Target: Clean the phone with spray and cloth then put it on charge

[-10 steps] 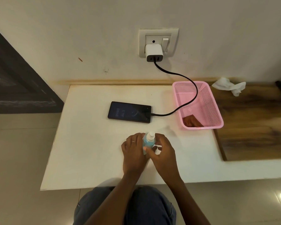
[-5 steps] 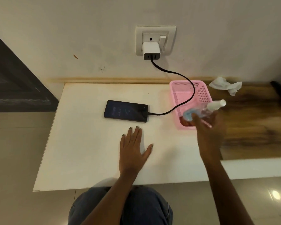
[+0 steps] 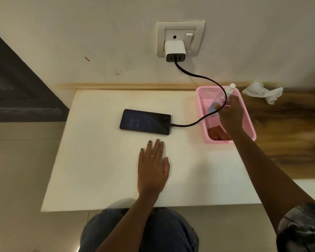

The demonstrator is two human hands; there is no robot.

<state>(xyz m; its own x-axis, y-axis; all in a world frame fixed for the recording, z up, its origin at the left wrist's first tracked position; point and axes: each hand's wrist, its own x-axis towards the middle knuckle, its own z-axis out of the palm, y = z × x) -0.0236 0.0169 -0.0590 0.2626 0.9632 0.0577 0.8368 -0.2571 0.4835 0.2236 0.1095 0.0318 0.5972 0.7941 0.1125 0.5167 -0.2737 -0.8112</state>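
1. Your left hand [image 3: 153, 170] lies flat on the white table [image 3: 102, 170], fingers straight and close together, thumb out to the side; it holds nothing and sits just near of the phone [image 3: 145, 122], not touching it.
2. Your right hand [image 3: 230, 115] is over the pink basket [image 3: 247, 115], fingers curled round the spray bottle [image 3: 221, 99].
3. The bottle is tilted, white nozzle pointing up and away toward the wall, blue liquid at the low end. You cannot tell whether its base touches the basket floor.
4. The phone lies flat, screen up, its long axis running left to right, parallel to the table's far edge. The black cable [image 3: 204, 77] enters its right end.
5. The screen shows "JUL 3" and a clock, rotated sideways from your view; the digits are too dim to read surely.
6. The cable loops across the basket's far part, up to the white charger [image 3: 175, 50] in the wall socket [image 3: 180, 27].
7. Bare table shows to the left of the phone and along the near edge. On the right, the basket sits at the seam with the wooden surface [image 3: 289, 133].
8. A reddish-brown cloth [image 3: 215, 133] lies in the basket's near end, and a crumpled white tissue [image 3: 262, 91] rests on the wood by the wall.
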